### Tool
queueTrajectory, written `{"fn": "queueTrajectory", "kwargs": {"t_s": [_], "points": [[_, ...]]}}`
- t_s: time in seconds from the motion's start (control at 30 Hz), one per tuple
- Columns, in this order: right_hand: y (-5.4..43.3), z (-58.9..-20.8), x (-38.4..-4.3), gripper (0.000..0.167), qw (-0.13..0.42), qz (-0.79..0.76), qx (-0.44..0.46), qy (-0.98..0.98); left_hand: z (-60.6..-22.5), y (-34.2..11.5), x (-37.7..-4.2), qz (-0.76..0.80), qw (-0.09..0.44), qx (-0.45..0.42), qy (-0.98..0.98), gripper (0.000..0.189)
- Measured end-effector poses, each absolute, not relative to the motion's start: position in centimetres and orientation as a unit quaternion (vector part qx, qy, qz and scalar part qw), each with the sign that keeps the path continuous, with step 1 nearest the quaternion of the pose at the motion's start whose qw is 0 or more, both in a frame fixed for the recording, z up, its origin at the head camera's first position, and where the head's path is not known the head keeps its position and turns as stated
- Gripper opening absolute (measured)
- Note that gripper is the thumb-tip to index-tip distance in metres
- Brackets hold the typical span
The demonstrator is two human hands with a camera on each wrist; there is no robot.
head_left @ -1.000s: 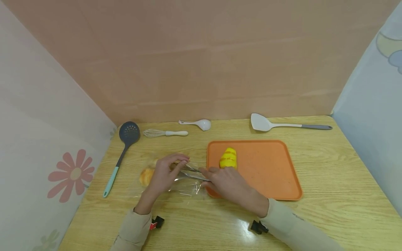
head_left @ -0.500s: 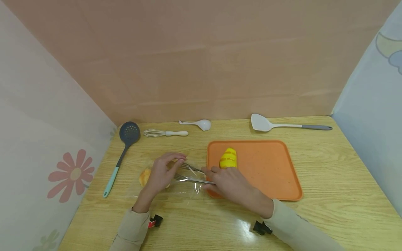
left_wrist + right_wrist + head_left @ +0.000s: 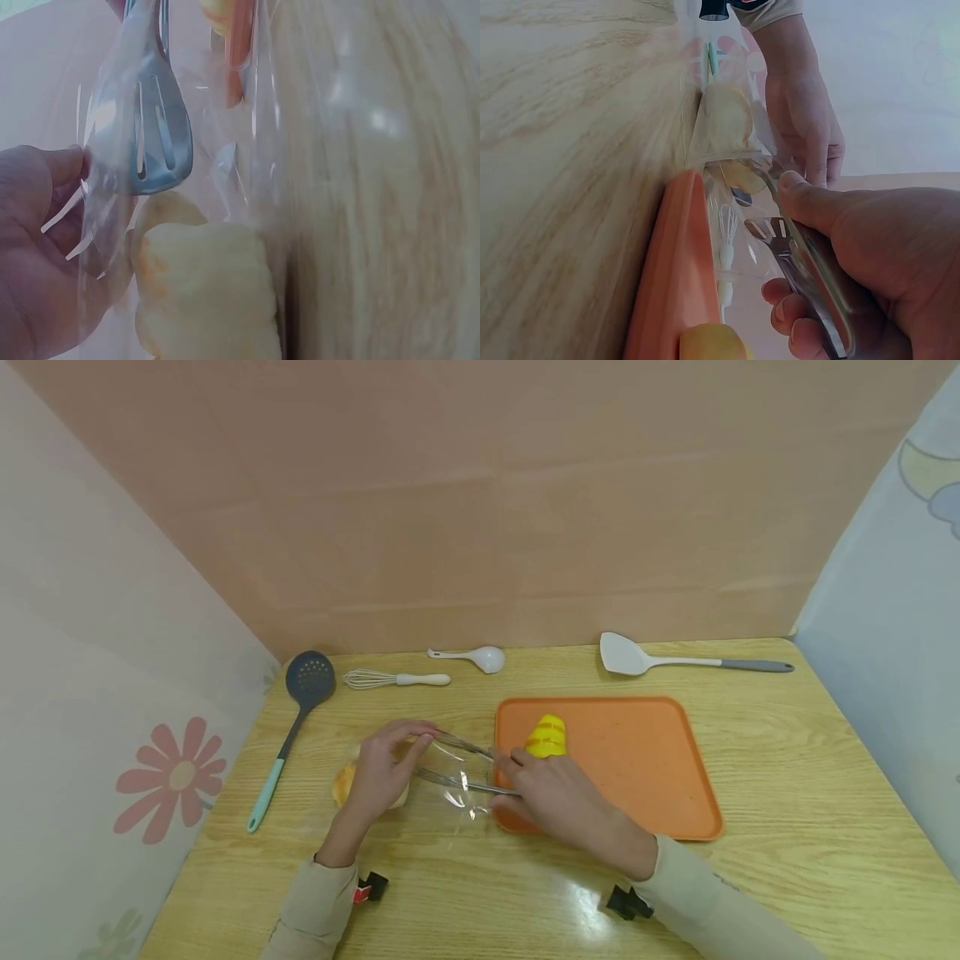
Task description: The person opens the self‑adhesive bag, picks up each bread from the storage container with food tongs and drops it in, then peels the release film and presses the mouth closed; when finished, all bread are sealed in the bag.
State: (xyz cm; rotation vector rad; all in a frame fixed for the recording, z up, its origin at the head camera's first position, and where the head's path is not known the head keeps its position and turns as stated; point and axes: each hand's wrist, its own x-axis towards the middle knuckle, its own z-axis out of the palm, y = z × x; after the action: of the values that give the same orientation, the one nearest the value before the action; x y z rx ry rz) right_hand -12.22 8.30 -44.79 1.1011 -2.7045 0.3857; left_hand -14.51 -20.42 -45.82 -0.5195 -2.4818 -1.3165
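Observation:
My left hand [image 3: 378,768] pinches the edge of a clear plastic bag [image 3: 112,187] between thumb and fingers. Inside the bag lies pale bread with browned sides [image 3: 210,292], partly covered by that hand in the head view. Metal tongs [image 3: 810,277] are gripped in my right hand [image 3: 555,793], over the left side of the orange tray [image 3: 637,777]. The slotted tong ends [image 3: 157,135] are spread apart at the bag's mouth, with nothing between them. A yellow striped bread roll [image 3: 547,737] sits on the tray, just beyond my right hand.
Along the back of the wooden table lie a whisk [image 3: 397,679], a white spoon [image 3: 472,657] and a white turner [image 3: 626,656] with a grey handle. A dark skimmer [image 3: 309,681] with a mint handle lies at left. Walls stand behind and at both sides.
My right hand has drawn slightly to the right, and the tongs have spread wider. My left hand has shifted a little left and away from me, with the bag's edge.

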Motion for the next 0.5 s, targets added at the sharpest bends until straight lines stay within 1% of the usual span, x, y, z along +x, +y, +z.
{"fn": "queueTrajectory", "kwargs": {"t_s": [0.3, 0.5], "points": [[9.2, -44.9, -12.5, 0.069, 0.101, 0.12, 0.356, -0.921, -46.1, -20.3, -15.0, -0.469, 0.162, -0.148, -0.855, 0.011], [9.8, -44.8, -12.6, 0.07, 0.093, 0.121, 0.35, -0.924, -46.6, -20.4, -15.3, -0.468, 0.176, -0.138, -0.855, 0.012]]}}
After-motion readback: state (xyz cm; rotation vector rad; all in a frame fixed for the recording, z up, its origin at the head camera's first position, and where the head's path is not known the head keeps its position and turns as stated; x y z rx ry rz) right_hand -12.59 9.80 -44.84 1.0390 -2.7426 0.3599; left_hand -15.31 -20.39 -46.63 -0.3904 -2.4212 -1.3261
